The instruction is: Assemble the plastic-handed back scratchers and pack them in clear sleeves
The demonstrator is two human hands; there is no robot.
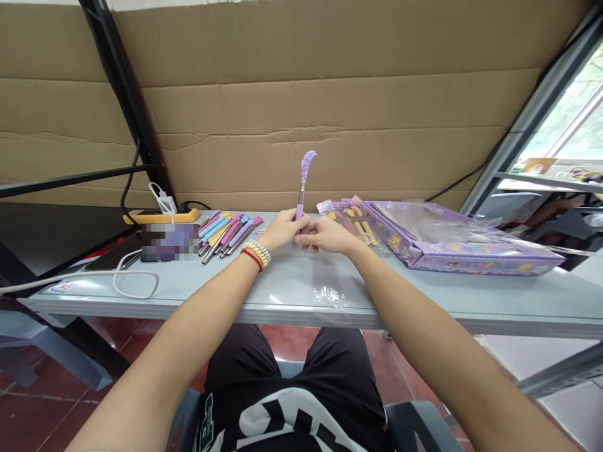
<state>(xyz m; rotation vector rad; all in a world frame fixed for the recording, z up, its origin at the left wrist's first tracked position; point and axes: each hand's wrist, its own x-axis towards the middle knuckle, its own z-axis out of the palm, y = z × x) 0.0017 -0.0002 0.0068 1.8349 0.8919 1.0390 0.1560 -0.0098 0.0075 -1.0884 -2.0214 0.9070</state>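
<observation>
While both forearms reached across the grey table [433,301], the left hand [282,232] pinched a lilac claw-headed stick [306,168] by its handle, thumb and fingers closed about it. The stick stood nearly upright over the middle of the table, its curved head uppermost and bent to the right, with a short metal shaft between head and handle. The right hand [327,234] met it at the lower handle, its fingers curled inward; because they overlapped there, whether they pinched the handle or merely rested against it could not be told. Bead bracelets [260,250] and a red band encircled the left wrist. To the left lay a bundle of similar sticks [228,233] in several colours, near a yellow-edged power strip [162,216]. Just beyond the right hand lay clear packets [360,227] holding yellow pieces, beside a patterned purple box [485,260]. A cardboard panel [330,107] rose behind the table.
</observation>
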